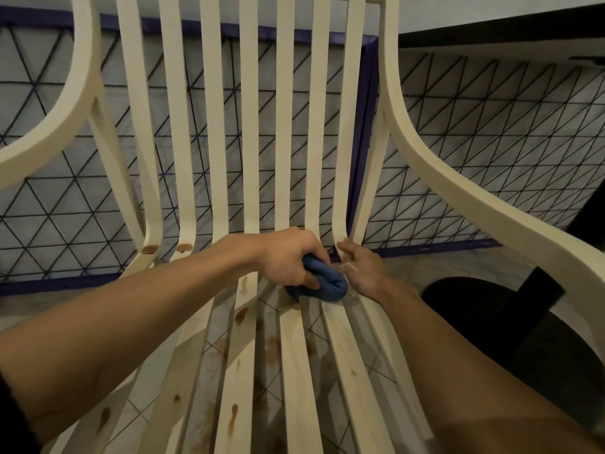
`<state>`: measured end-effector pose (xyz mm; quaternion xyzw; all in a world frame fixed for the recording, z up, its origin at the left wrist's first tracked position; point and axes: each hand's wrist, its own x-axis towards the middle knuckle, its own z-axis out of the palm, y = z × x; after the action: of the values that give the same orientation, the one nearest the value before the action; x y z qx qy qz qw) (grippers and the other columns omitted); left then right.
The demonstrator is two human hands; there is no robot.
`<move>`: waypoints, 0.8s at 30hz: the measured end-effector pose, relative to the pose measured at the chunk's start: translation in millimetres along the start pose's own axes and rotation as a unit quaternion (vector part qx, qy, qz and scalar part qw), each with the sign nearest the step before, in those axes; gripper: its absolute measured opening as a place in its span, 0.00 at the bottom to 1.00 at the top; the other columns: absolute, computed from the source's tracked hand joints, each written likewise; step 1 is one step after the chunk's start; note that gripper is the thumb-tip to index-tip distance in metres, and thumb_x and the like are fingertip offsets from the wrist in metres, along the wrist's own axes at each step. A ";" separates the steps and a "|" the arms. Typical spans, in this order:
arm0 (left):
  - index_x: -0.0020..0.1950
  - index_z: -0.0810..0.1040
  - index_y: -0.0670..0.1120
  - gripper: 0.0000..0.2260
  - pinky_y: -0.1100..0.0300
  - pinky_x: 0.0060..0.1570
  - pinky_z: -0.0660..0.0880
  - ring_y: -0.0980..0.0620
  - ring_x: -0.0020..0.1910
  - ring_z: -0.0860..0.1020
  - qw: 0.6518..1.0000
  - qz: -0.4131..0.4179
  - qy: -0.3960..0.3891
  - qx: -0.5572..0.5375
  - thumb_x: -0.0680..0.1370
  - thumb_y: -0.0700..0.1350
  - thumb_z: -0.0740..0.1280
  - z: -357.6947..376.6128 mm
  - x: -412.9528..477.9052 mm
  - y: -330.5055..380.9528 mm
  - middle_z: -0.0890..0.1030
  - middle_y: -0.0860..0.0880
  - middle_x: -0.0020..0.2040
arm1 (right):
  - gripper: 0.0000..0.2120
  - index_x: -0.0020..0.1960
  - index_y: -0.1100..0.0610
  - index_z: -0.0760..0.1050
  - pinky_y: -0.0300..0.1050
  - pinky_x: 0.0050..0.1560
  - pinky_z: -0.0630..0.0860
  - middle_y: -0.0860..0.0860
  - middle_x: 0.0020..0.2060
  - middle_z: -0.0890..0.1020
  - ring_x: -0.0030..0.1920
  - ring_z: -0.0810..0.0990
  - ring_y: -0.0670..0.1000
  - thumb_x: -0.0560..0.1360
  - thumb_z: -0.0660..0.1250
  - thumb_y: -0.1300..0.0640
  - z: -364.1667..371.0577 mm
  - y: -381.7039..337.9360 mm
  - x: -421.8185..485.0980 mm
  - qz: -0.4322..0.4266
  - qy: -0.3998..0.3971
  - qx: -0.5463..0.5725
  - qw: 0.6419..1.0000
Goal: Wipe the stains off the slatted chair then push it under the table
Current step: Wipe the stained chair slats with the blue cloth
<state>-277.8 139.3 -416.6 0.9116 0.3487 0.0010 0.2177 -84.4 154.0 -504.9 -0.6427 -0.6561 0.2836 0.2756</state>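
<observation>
At the centre of the frame, where the seat of the slatted chair (252, 126) bends up into its back, the left hand (288, 257) grips a bunched blue cloth (327, 285), fingers and thumb curled tightly round it, and presses it down on the middle slats. Just beside it, the right hand (366, 273) lies flat with its fingers straight, the tips touching the slats at the bend and holding nothing.

Cream in colour, the chair fills most of the picture. Its slats run lengthwise from the bottom edge up to the top edge, seat nearest the camera, backrest rising away. Brown stains (241, 314) dot the seat slats below the hands and toward the lower left; two more sit at the bend on the left. Curved armrests (458, 178) sweep out to either side.

Behind the back stands a purple-framed mesh panel (82, 208) with a triangle pattern. A black round base (474, 309) rests on the tiled floor (425, 267) at the lower right.
</observation>
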 end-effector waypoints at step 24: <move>0.45 0.77 0.52 0.04 0.63 0.37 0.69 0.55 0.39 0.76 0.994 -0.062 0.084 0.018 0.77 0.43 0.68 2.5 23.1 -24.1 0.78 0.52 0.40 | 0.20 0.75 0.53 0.66 0.41 0.71 0.61 0.51 0.74 0.67 0.73 0.66 0.54 0.84 0.55 0.58 8.3 0.5 2.4 0.006 0.021 -0.001 1.000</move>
<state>-275.2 168.9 -431.9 0.8887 0.4218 0.0576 0.1704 -90.1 156.2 -511.0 -0.6529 -0.6466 0.2713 0.2865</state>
